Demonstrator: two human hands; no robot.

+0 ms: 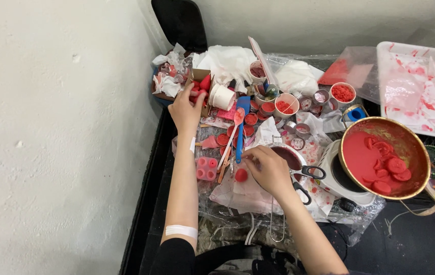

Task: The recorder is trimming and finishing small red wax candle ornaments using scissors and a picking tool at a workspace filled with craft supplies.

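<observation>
On the plastic sheet mid-bench: round red wax piece [241, 175] | right hand [267, 169] just beside it, fingers curled, pinching something small, unclear what | left hand [187, 109] reaching into cardboard box [197, 84], grip hidden | gold pot [384, 158] of red wax at right

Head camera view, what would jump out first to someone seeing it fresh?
Probably the gold-rimmed pot of melted red wax with round chunks, sitting on a white hotplate at right. Next, the cluttered middle: the right hand beside a small red wax disc, the left hand reaching into a cardboard box of red pieces.
</observation>
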